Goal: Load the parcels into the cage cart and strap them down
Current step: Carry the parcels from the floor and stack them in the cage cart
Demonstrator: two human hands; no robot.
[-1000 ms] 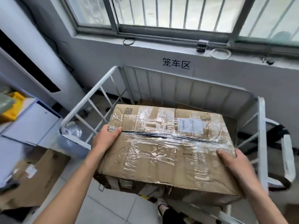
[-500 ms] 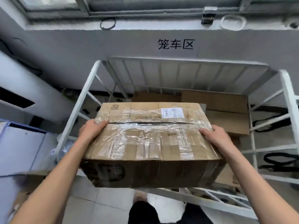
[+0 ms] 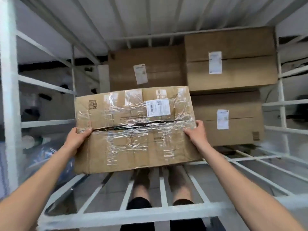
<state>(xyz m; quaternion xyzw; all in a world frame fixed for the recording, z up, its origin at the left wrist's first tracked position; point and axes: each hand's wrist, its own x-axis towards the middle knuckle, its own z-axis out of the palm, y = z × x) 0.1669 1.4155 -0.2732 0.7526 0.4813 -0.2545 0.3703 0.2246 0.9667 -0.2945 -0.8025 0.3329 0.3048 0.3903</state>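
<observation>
Both hands clamp one taped parcel from opposite ends. The left hand wraps the left edge at the centre seam, thumb on the top face and fingers hidden beneath. The right hand mirrors this on the right edge. Each grip is pressed shut on cardboard, so the load is shared evenly and the box stays level across its long axis.

The parcel sits in the centre of the frame, held clear above the cage cart floor bars and tilted slightly toward the viewer. Its white shipping label faces up, which keeps it readable after stacking.

Beyond the parcel, three plain cartons are already loaded. One back carton stands at upper centre. A top right carton rests on a lower right carton at the right of the frame. Together they fill the rear and right of the cart, leaving the left front of the floor open. That gap is the likely destination for the held parcel.

White side rails at the left of the frame bound the space. No strap is visible, so strapping is judged not yet begun.
</observation>
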